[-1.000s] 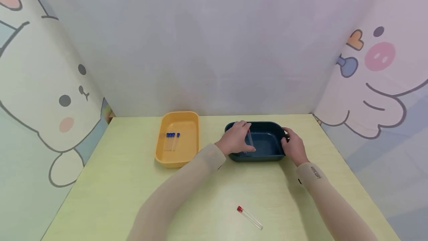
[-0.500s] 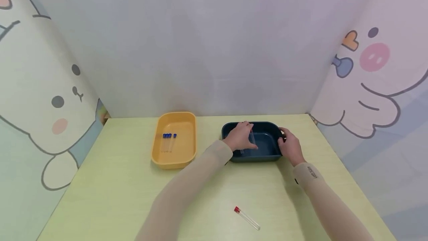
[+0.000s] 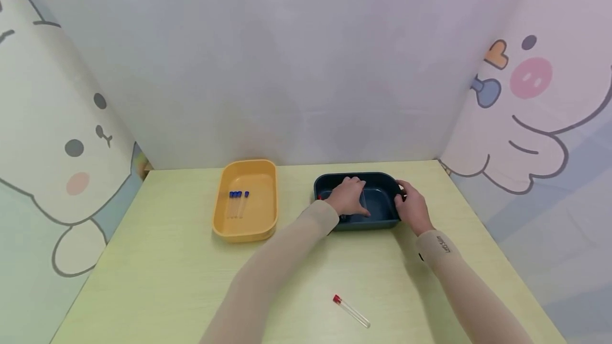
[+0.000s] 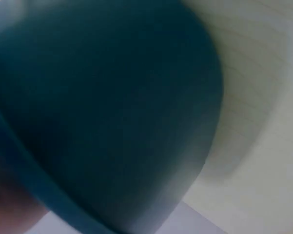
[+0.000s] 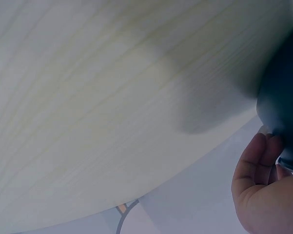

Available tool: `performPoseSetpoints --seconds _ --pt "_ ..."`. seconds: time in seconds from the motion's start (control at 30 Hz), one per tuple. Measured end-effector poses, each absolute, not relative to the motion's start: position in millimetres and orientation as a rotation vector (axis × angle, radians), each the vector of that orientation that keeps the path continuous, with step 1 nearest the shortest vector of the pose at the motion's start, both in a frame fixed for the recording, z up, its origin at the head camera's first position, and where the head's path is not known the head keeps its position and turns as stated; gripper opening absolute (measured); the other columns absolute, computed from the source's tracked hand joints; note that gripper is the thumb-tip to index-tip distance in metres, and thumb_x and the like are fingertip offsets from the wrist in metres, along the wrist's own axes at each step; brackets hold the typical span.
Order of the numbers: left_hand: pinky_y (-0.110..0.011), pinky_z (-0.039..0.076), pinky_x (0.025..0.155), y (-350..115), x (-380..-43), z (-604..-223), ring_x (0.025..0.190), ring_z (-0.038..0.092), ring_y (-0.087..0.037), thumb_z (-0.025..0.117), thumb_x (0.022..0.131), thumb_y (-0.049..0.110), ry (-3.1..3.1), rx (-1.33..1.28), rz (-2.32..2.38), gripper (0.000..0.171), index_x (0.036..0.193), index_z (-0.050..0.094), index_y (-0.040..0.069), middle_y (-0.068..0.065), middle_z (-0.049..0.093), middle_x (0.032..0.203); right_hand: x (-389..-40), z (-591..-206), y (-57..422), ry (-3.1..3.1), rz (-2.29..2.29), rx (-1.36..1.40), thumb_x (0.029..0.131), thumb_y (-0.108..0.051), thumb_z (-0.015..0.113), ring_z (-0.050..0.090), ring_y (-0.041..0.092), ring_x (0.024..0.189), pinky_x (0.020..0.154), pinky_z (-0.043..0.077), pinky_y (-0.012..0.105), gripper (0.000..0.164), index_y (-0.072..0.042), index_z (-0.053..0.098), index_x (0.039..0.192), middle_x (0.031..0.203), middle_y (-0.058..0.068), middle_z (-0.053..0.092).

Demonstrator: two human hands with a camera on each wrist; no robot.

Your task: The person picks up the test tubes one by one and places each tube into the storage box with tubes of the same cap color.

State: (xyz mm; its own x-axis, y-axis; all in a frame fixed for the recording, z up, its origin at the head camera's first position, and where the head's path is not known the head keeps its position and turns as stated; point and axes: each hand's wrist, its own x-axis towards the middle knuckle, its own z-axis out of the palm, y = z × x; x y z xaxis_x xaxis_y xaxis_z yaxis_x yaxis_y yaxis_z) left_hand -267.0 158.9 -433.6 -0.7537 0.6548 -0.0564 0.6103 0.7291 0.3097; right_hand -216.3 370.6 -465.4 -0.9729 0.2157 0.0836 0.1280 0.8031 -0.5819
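Observation:
In the head view my left hand (image 3: 347, 197) reaches down into a dark blue tray (image 3: 375, 225). Its thumb and fingers hold a clear test tube (image 3: 364, 198) between them; that tube's cap is hidden by the fingers. A red cap (image 3: 320, 196) shows inside the tray, left of the hand, with the rest of that tube covered. My right hand (image 3: 414, 207) grips the tray's right end, fingers curled at the edge, as the right wrist view also shows. The left wrist camera sees mostly the tray's outer wall (image 4: 122, 112); no tube shows there.
A yellow tray (image 3: 246, 238) stands to the left, holding several blue-capped test tubes (image 3: 237, 206). One red-capped test tube (image 3: 352, 312) lies on the table (image 3: 158, 269) near the front. A pale curtain (image 3: 296, 68) hangs behind the table's far edge, with cartoon-printed panels at both sides.
My left hand has moved slightly right and lower within the dark tray with the tube. A red cap now shows to its left. My right hand keeps its grip; the head view has shifted slightly.

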Motion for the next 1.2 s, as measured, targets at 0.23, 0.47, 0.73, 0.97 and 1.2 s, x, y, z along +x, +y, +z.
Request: performPoseSetpoints --seconds 0.23,0.47,0.73,0.97,1.2 --pt "-0.032 0.051 0.108 165.8 -270.4 -437.7 0.136 0.049 -0.024 0.083 0.084 0.05 2.775 1.004 0.386 0.092 0.157 0.042 0.01 -0.006 0.05 0.154 -216.9 -466.4 371.8 -2.851 0.9 -0.278 0.105 -0.011 0.045 0.059 0.039 0.106 0.087 0.051 0.05 0.051 -0.005 0.041 0.155 0.134 0.03 0.059" --pt "-0.031 0.051 0.108 168.9 -273.2 -446.7 0.133 0.05 -0.023 0.084 0.083 0.052 2.795 0.983 0.348 0.092 0.156 0.045 0.012 -0.006 0.053 0.151 -216.8 -465.9 370.8 -2.849 0.9 -0.29 0.105 -0.011 0.045 0.059 0.04 0.107 0.09 0.052 0.052 0.051 -0.005 0.04 0.156 0.134 0.03 0.058" --pt "-0.031 0.051 0.107 168.6 -272.5 -450.5 0.132 0.051 -0.023 0.084 0.082 0.051 2.808 0.958 0.329 0.089 0.155 0.047 0.014 -0.005 0.054 0.151 -215.9 -464.9 368.5 -2.842 0.904 -0.292 0.105 -0.01 0.045 0.059 0.04 0.108 0.091 0.052 0.053 0.05 -0.004 0.041 0.155 0.133 0.03 0.059" --pt "-0.032 0.052 0.107 170.6 -275.9 -457.7 0.132 0.051 -0.023 0.084 0.082 0.052 2.813 0.97 0.282 0.088 0.154 0.048 0.016 -0.004 0.054 0.152 -217.2 -467.7 368.1 -2.84 0.914 -0.287 0.106 -0.01 0.046 0.059 0.038 0.105 0.088 0.052 0.049 0.05 -0.005 0.041 0.155 0.131 0.029 0.06" --pt "-0.034 0.052 0.106 173.2 -280.5 -464.7 0.13 0.051 -0.023 0.085 0.081 0.052 2.796 0.955 0.289 0.088 0.153 0.049 0.017 -0.005 0.054 0.15 -216.9 -467.1 369.0 -2.842 0.92 -0.3 0.106 -0.011 0.046 0.059 0.037 0.105 0.089 0.052 0.049 0.05 -0.006 0.041 0.155 0.132 0.028 0.06"
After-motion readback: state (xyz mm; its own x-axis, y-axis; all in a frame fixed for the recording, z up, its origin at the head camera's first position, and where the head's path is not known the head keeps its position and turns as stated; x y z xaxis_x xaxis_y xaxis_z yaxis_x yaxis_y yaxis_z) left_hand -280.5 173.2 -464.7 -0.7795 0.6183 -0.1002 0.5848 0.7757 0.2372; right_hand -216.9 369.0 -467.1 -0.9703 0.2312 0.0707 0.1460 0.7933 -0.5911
